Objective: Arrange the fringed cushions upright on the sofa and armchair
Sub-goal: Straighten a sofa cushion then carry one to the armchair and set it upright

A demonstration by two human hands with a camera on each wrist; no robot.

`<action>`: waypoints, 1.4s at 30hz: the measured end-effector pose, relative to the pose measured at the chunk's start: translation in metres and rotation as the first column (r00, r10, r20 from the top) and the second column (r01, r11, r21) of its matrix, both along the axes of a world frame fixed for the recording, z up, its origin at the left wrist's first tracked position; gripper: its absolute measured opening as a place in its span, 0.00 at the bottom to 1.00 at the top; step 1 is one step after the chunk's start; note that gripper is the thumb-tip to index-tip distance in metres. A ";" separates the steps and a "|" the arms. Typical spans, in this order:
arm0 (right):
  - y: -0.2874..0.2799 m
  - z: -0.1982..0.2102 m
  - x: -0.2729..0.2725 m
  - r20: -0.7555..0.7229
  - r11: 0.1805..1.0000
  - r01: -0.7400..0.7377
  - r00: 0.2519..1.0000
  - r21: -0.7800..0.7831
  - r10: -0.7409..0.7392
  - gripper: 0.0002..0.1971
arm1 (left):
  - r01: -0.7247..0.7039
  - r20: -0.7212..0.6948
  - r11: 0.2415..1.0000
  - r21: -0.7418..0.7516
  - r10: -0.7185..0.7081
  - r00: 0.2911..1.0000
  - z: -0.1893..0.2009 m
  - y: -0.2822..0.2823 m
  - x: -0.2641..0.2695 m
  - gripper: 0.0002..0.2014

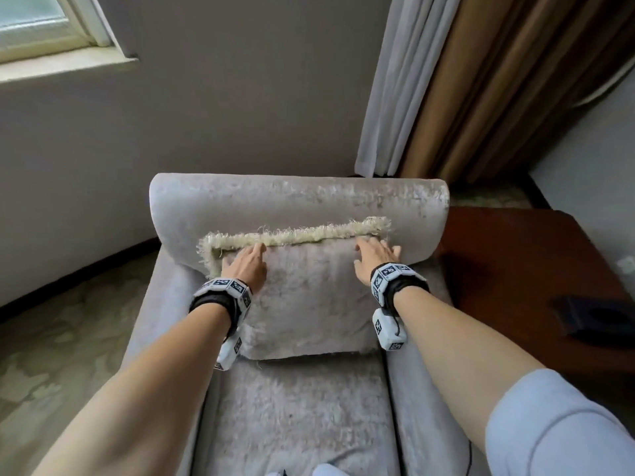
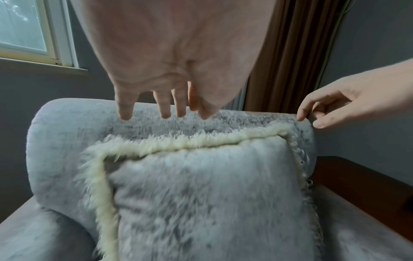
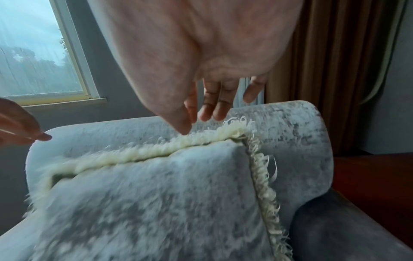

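Here, a square grey plush cushion with a shaggy cream fringe along its seams stands at the back edge of the seat of a grey crushed-velvet armchair, leaning against the chair's rolled backrest. The left hand lies over the cushion's upper left corner and the right hand over its upper right corner, both just below the fringe. Each hand is spread wide, with straight, relaxed fingers, and holds nothing. The right thumb tip sits close to the fringe, but whether it touches cannot be told. A dark reddish wooden table stands beside the chair on the person's right, and pleated brown curtains hang behind it.
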State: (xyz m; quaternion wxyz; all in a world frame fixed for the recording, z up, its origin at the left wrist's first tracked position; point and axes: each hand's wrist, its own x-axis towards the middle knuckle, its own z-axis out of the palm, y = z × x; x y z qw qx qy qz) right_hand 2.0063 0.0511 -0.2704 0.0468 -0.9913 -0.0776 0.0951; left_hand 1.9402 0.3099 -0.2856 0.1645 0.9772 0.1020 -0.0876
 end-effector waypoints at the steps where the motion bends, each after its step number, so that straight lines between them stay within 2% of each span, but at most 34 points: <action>1: 0.005 -0.003 0.000 -0.023 1.000 -0.009 1.000 0.012 0.009 0.11 | 0.014 -0.001 1.000 0.005 -0.014 1.000 -0.004 0.004 0.001 0.17; 5: 0.026 -0.017 -0.008 -0.049 0.997 -0.068 0.996 0.043 0.071 0.14 | 0.063 -0.012 0.998 0.017 -0.062 0.998 -0.016 0.004 0.000 0.24; 8: 0.036 -0.033 -0.019 -0.057 0.987 -0.138 0.988 0.080 0.142 0.21 | 0.133 -0.040 0.991 0.005 -0.132 0.990 -0.030 -0.002 -0.006 0.30; 12: 0.052 -0.063 -0.035 -0.016 0.967 -0.238 0.971 0.087 0.240 0.31 | 0.202 0.061 0.978 0.052 -0.205 0.977 -0.059 -0.016 -0.017 0.32; 17: 0.069 -0.109 -0.051 0.011 0.957 -0.284 0.959 0.064 0.283 0.34 | 0.195 0.115 0.975 0.110 -0.207 0.972 -0.099 -0.029 -0.032 0.31; 20: 0.078 -0.138 -0.055 -0.088 0.898 -0.436 0.898 -0.061 0.430 0.35 | 0.346 0.102 0.914 0.211 -0.373 0.922 -0.130 -0.032 -0.038 0.35; 22: 0.068 -0.157 -0.055 -0.148 0.834 -0.532 0.845 -0.144 0.514 0.34 | 0.476 0.038 0.833 0.282 -0.505 0.862 -0.152 -0.035 -0.040 0.41; 23: 0.056 -0.167 -0.050 -0.141 0.826 -0.535 0.845 -0.180 0.517 0.32 | 0.488 -0.003 0.819 0.302 -0.511 0.859 -0.159 -0.033 -0.038 0.42; 24: 0.042 -0.175 -0.045 -0.113 0.860 -0.473 0.881 -0.193 0.459 0.32 | 0.457 -0.037 0.833 0.312 -0.470 0.882 -0.165 -0.027 -0.035 0.41; 25: 0.024 -0.180 -0.037 -0.071 0.922 -0.337 0.942 -0.193 0.329 0.33 | 0.384 -0.058 0.869 0.311 -0.386 0.921 -0.169 -0.019 -0.031 0.41; 26: 0.005 -0.180 -0.033 -0.024 0.973 -0.140 0.990 -0.181 0.138 0.34 | 0.281 -0.089 0.910 0.305 -0.266 0.960 -0.173 -0.010 -0.031 0.41; 27: -0.014 -0.176 -0.029 0.005 0.986 0.069 0.998 -0.149 -0.069 0.36 | 0.140 -0.141 0.947 0.291 -0.103 0.985 -0.174 -0.002 -0.031 0.41; 28: -0.030 -0.172 -0.024 0.001 0.969 0.227 0.974 -0.095 -0.228 0.37 | -0.018 -0.203 0.963 0.269 0.075 0.976 -0.171 0.005 -0.033 0.40; 29: -0.042 -0.165 -0.023 -0.032 0.950 0.307 0.951 -0.048 -0.309 0.37 | -0.162 -0.274 0.957 0.239 0.227 0.935 -0.165 0.009 -0.037 0.38; 30: -0.049 -0.160 -0.025 -0.019 0.956 0.293 0.956 -0.027 -0.293 0.37 | -0.259 -0.291 0.942 0.215 0.315 0.903 -0.163 0.011 -0.042 0.36; 31: -0.052 -0.157 -0.027 0.023 0.976 0.214 0.977 -0.029 -0.214 0.37 | -0.293 -0.271 0.937 0.191 0.337 0.902 -0.160 0.011 -0.046 0.36; 33: -0.041 -0.153 -0.038 0.050 0.999 0.019 0.999 -0.030 -0.018 0.37 | -0.174 -0.144 0.971 0.161 0.198 0.970 -0.159 0.002 -0.054 0.39; 35: -0.012 -0.158 -0.055 0.017 0.988 -0.156 0.988 -0.009 0.156 0.37 | 0.104 -0.006 0.977 0.188 -0.105 0.994 -0.163 -0.020 -0.058 0.43; 36: 0.006 -0.166 -0.067 -0.008 0.972 -0.235 0.972 -0.002 0.235 0.38 | 0.294 -0.013 0.925 0.241 -0.300 0.954 -0.166 -0.036 -0.060 0.44; 37: 0.025 -0.173 -0.078 -0.063 0.951 -0.309 0.949 -0.001 0.308 0.40 | 0.465 -0.087 0.840 0.280 -0.460 0.884 -0.170 -0.053 -0.062 0.43; 38: 0.043 -0.180 -0.089 -0.125 0.925 -0.380 0.919 -0.023 0.375 0.42 | 0.575 -0.168 0.764 0.294 -0.551 0.817 -0.177 -0.068 -0.065 0.41; 39: 0.055 -0.188 -0.099 -0.186 0.902 -0.429 0.892 -0.055 0.413 0.44 | 0.604 -0.241 0.748 0.274 -0.555 0.796 -0.184 -0.078 -0.068 0.38; 42: 0.045 -0.215 -0.098 -0.262 0.906 -0.398 0.898 -0.145 0.353 0.40 | 0.455 -0.355 0.846 0.278 -0.349 0.867 -0.207 -0.068 -0.073 0.34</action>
